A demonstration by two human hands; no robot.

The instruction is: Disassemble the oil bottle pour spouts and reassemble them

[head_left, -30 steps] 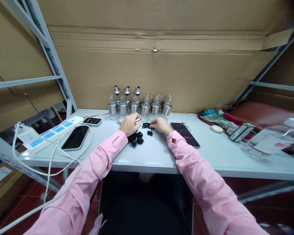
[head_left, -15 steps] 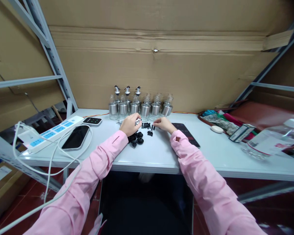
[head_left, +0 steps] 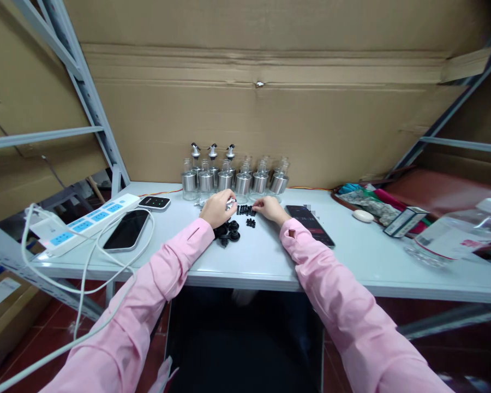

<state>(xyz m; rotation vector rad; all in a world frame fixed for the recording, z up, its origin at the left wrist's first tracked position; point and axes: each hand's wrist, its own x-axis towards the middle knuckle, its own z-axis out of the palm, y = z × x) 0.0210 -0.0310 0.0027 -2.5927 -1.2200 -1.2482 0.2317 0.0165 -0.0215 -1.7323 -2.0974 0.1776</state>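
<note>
My left hand (head_left: 217,209) is closed round a small silvery piece (head_left: 230,204), just behind a pile of round black parts (head_left: 229,233). The fingertips of my right hand (head_left: 269,209) are pinched at the right end of a row of small black pieces (head_left: 244,209); whatever they hold is too small to make out. A little group of black pieces (head_left: 251,223) lies in front of that row. Behind my hands stand glass bottles with steel bands (head_left: 243,184), and several at the back left carry silver pourer tops (head_left: 213,150).
A dark phone (head_left: 311,225) lies right of my right hand. On the left are a power strip (head_left: 92,224), a second phone (head_left: 126,230), white cables and a small black device (head_left: 154,203). A clear plastic bottle (head_left: 460,234), a box and cloths sit at the right.
My right hand has shifted slightly left, onto the end of the row of black pieces. The dark phone's screen now shows digits more brightly. My left hand has stayed put.
</note>
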